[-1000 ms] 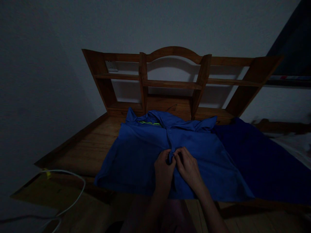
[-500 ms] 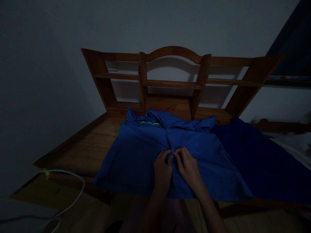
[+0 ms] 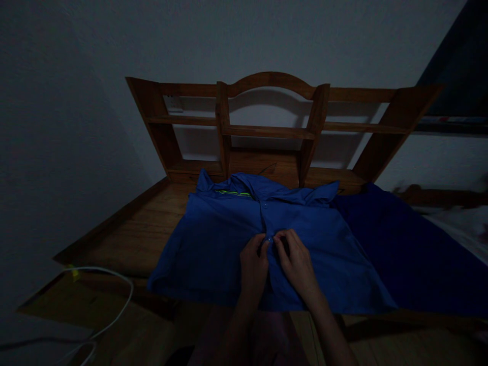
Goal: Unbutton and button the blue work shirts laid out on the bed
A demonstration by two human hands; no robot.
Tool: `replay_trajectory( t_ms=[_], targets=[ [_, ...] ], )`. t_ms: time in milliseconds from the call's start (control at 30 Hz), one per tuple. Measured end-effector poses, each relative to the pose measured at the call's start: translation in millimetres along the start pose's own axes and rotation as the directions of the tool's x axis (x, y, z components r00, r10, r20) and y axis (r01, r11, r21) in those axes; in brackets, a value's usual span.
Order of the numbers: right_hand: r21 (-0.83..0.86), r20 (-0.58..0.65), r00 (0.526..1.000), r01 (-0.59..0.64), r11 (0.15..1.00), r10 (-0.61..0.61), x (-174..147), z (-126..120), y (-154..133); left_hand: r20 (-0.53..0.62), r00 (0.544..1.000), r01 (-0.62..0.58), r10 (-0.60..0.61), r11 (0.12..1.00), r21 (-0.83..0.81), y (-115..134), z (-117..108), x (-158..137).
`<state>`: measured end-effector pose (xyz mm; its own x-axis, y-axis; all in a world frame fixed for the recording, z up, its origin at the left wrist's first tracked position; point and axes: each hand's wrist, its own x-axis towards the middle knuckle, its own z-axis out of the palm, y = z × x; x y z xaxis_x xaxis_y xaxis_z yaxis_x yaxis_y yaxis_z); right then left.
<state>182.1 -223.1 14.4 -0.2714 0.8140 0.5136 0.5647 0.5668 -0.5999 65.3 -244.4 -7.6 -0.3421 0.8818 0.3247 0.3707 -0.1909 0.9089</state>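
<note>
A blue shirt [image 3: 221, 239] lies spread on the wooden desk, its collar end toward the shelf. My left hand [image 3: 254, 262] pinches the shirt's front edge at the middle, left of a small button [image 3: 270, 239]. On the button's other side, my right hand [image 3: 295, 256] pinches the placket with thumb and forefinger. Another button [image 3: 265, 206] shows higher up the front. Bright yellow-green trim [image 3: 233, 193] shows near the collar on the left. Below the hands, the two front edges part slightly.
A wooden shelf unit [image 3: 269, 132] stands along the desk's back against the wall. Darker blue cloth [image 3: 407, 254] lies to the right. The desk top [image 3: 152, 223] shows bare wood at left. A white cable [image 3: 127, 300] loops at the lower left.
The button between my fingertips now shows on top of the cloth, where the fingers and a fold covered it before. Both hands have shifted very slightly; the shirt lies as before.
</note>
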Motion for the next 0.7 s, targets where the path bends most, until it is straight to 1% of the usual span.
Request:
replay_trajectory(
  t_ms=[133,300,433,533,600,700],
  targets=[
    [-0.003,0.000,1.000,-0.009,1.000,0.009,0.1,-0.7,0.9,0.023,1.000,0.006,-0.006,1.000,-0.029,0.1,-0.1,0.6],
    [-0.007,-0.027,0.999,-0.024,1.000,0.024,-0.1,0.0,1.9,0.021,0.999,0.028,-0.027,0.999,-0.046,-4.5,0.6,2.8],
    [0.011,-0.102,0.995,-0.016,1.000,0.018,0.5,-1.0,0.4,0.026,0.999,0.030,-0.028,0.997,-0.068,-4.5,-0.7,3.7],
    [0.032,-0.162,0.987,-0.003,0.999,0.008,-0.3,-4.9,-2.9,-0.005,0.999,0.034,-0.035,0.997,-0.072,-2.3,-1.7,2.7],
    [0.029,-0.159,0.987,0.006,1.000,-0.002,-4.6,-8.7,-6.5,-0.029,0.999,0.044,-0.046,0.997,-0.067,-1.1,-2.0,1.6],
    [0.013,-0.105,0.994,0.016,1.000,-0.015,-19.1,-13.6,-13.4,-0.038,0.998,0.039,-0.042,0.997,-0.069,-0.4,-1.8,0.2]
  ],
)
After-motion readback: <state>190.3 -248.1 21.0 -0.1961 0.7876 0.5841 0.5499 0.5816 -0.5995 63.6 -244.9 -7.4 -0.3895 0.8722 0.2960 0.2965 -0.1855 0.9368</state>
